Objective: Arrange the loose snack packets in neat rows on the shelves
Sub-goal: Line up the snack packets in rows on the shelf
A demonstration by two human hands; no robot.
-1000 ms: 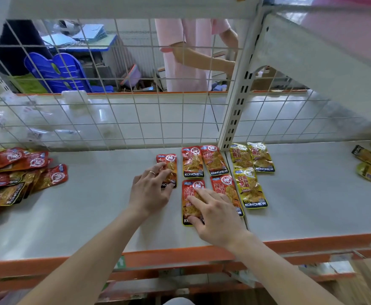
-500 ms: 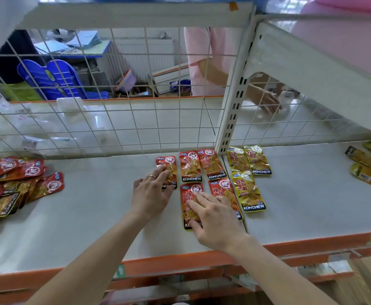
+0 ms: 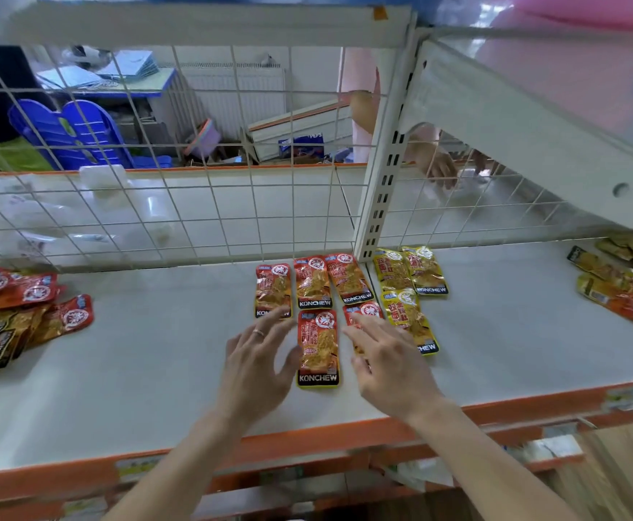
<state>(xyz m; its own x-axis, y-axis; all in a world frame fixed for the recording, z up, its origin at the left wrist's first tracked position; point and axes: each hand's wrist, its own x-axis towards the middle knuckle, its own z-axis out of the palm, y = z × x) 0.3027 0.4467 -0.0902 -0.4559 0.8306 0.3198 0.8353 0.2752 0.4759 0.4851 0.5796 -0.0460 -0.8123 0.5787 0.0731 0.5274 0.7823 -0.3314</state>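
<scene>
Red snack packets lie in two rows on the grey shelf: three at the back and two in front, one of them fully in view between my hands. Three yellow packets lie just to their right. My left hand hovers left of the front red packet, fingers spread and straight, holding nothing. My right hand hovers over the second front red packet and partly hides it, fingers relaxed, holding nothing.
A loose heap of red packets lies at the shelf's left end and another heap at the far right. A wire grid backs the shelf and a white upright divides it. Another person's hand works behind the grid.
Both hands have lifted off the packets and drawn back toward me. The front red packet that my right hand covered now lies in full view between the hands.
</scene>
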